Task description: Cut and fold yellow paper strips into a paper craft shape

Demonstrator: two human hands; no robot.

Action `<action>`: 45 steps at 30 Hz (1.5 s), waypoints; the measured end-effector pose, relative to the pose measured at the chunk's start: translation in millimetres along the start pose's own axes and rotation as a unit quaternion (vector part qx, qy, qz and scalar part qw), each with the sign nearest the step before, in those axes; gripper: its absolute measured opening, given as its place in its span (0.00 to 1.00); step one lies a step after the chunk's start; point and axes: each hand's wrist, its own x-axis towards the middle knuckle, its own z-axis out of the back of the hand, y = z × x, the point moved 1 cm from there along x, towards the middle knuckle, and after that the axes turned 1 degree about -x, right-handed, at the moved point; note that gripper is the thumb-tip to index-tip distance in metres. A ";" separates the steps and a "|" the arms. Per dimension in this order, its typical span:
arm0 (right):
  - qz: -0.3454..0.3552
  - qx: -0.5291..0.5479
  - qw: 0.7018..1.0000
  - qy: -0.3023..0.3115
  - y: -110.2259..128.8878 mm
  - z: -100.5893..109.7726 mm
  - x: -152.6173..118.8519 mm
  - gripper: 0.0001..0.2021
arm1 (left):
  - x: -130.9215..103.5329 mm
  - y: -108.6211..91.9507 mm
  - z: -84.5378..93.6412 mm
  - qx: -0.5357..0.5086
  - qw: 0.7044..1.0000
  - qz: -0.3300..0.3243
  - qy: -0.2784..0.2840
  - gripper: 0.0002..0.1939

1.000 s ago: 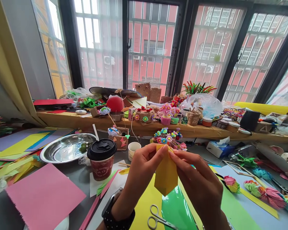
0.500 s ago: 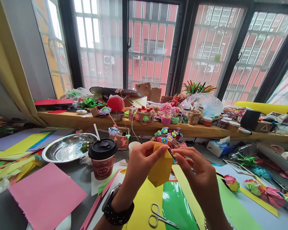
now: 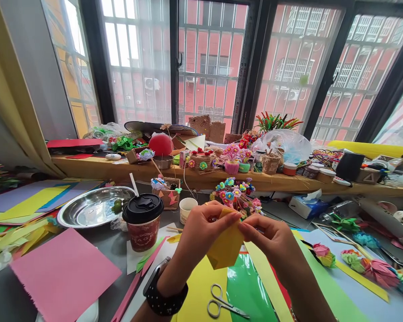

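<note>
A folded piece of yellow paper (image 3: 225, 246) hangs between my hands above the table. My left hand (image 3: 204, 230) pinches its top edge between thumb and fingers; a dark watch is on that wrist. At the paper's upper right, my right hand (image 3: 267, 232) has thumb and fingertips pressed together on its edge, close to the left thumb. Below the hands, small metal scissors (image 3: 221, 305) lie across a yellow sheet (image 3: 199, 295) and a shiny green sheet (image 3: 250, 279).
Left of my hands are a lidded brown cup (image 3: 143, 226), a metal plate (image 3: 77, 214) and pink paper (image 3: 65, 273). A white paper cup (image 3: 188, 209) and craft flowers (image 3: 233, 193) stand behind. Paper flowers (image 3: 324, 255) lie at the right.
My right hand has moved left and its fingers have closed onto the paper's edge. The yellow paper is now tilted, its lower end slightly lower.
</note>
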 end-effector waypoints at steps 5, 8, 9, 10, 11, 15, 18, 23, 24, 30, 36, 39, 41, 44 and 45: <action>-0.008 0.017 1.000 -0.008 -2.3 -2.3 -0.2 0.14 | -0.1 -1.6 -0.6 0.004 1.000 0.016 0.003 0.12; -0.009 0.029 0.999 -0.009 -1.2 -2.1 0.1 0.14 | 1.0 -0.5 -0.5 -0.058 0.998 0.034 0.010 0.13; -0.011 0.033 0.999 -0.010 -0.6 -1.7 0.2 0.13 | 1.6 0.4 -0.5 -0.085 0.995 0.040 0.017 0.16; -0.012 0.037 0.999 -0.011 0.1 -1.2 0.2 0.13 | 2.2 1.5 -0.3 -0.109 0.993 0.044 0.025 0.19; -0.012 0.040 0.999 -0.012 0.7 -0.7 0.0 0.12 | 2.7 2.7 0.0 -0.129 0.990 0.047 0.033 0.22; -0.008 0.045 0.999 -0.015 2.4 0.5 -1.5 0.11 | 4.0 6.2 2.3 -0.155 0.985 0.055 0.051 0.26; -0.010 0.044 0.999 -0.020 2.6 1.6 -2.0 0.11 | 3.6 6.0 3.7 -0.151 0.985 0.056 0.056 0.25; 0.008 0.051 0.999 -0.004 2.2 5.7 -0.2 0.10 | 2.2 4.0 2.6 -0.157 0.982 0.076 0.078 0.25; 0.008 0.053 0.999 0.000 1.9 6.2 0.2 0.10 | 2.1 3.8 1.9 -0.158 0.981 0.080 0.083 0.25; 0.012 0.066 0.997 -0.029 0.7 3.4 0.5 0.10 | 2.2 3.6 -1.6 -0.150 0.982 0.082 0.084 0.25; 0.041 0.027 0.997 -0.058 3.7 -2.9 -2.0 0.11 | 2.0 4.4 -4.3 -0.142 0.982 0.080 0.092 0.25; 0.064 -0.003 0.995 -0.070 5.0 -4.4 -2.9 0.11 | 1.7 5.5 -3.6 -0.131 0.983 0.081 0.100 0.25; 0.080 -0.020 0.994 -0.070 4.9 -4.6 -2.7 0.12 | 1.5 6.4 -2.2 -0.129 0.982 0.082 0.108 0.25; 0.106 -0.052 0.991 -0.060 3.2 -4.3 -1.3 0.13 | 1.3 7.7 -0.2 -0.128 0.982 0.076 0.118 0.26; 0.117 -0.066 0.989 -0.058 2.5 -4.3 -0.8 0.13 | 1.4 8.0 0.2 -0.124 0.982 0.073 0.120 0.26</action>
